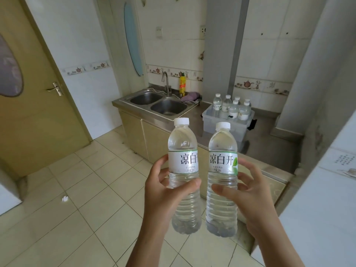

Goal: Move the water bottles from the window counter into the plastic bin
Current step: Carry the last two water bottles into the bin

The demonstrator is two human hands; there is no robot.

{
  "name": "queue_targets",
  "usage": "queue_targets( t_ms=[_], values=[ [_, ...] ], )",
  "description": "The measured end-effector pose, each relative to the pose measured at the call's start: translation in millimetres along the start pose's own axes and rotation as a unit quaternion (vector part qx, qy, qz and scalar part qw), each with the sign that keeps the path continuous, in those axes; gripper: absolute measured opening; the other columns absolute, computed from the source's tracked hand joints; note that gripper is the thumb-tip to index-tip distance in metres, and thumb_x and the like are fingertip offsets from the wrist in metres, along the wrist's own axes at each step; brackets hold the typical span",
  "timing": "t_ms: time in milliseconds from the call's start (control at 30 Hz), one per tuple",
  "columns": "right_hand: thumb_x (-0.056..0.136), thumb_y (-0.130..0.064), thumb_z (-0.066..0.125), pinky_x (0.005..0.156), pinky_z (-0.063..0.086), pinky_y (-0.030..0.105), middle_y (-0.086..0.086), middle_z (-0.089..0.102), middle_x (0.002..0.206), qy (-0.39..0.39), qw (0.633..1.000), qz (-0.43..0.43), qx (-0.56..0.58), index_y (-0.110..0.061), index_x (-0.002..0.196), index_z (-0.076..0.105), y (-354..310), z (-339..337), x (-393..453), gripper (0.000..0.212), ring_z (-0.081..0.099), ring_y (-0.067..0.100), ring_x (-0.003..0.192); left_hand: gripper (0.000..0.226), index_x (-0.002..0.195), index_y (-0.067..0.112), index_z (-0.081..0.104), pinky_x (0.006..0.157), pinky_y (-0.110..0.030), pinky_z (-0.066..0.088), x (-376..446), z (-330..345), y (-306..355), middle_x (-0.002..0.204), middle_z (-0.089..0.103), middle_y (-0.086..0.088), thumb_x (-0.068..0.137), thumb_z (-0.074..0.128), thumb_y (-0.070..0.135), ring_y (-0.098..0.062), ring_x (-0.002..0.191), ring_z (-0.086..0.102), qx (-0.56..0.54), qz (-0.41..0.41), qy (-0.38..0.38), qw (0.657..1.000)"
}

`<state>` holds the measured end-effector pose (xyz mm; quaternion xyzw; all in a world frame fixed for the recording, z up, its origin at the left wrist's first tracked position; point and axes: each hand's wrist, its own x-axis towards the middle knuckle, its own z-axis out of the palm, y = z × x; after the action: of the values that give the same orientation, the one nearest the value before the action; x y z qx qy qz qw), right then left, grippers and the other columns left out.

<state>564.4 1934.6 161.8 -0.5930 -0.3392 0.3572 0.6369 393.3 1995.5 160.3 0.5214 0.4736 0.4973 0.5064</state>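
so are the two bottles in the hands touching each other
Apart. The head view shows floor tile and cabinet in a clear gap between the left bottle and the right bottle, from caps to bases.

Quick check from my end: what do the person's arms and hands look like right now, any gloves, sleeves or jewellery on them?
Both are bare. The left hand and right hand have no gloves, and no rings show on the visible fingers. Both forearms are uncovered down to the bottom edge of the picture: no sleeves, watch or bracelet in view.
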Motion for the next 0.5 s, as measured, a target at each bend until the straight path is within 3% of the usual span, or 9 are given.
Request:
queue_targets(
  t_ms=[367,500],
  values=[
    [0.052,0.005,0.087,0.064,0.053,0.031,0.0,0.073,0.091,-0.005,1.0,0.011,-0.003,-0.031,0.112,0.056,-6,26,166,0.076,0.069,0.019,0.082,0.081,0.116,0.044,0.06,0.067,-0.025,0.055,161,55,-2,0.097,0.075,0.012,0.044,0.091,0.027,-0.002,0.084,0.072,-0.012,-0.012,-0.005,1.0],
    [0.05,0.005,0.088,0.072,0.055,0.039,0.001,0.072,0.096,0.029,0.999,0.007,-0.012,-0.035,0.104,0.057,-2,25,214,0.074,0.068,0.021,0.088,0.08,0.117,0.039,0.061,0.067,-0.025,0.056,212,76,-8,0.096,0.076,0.013,0.045,0.091,0.023,-0.005,0.083,0.073,-0.021,-0.011,-0.031,0.999]
  ],
)
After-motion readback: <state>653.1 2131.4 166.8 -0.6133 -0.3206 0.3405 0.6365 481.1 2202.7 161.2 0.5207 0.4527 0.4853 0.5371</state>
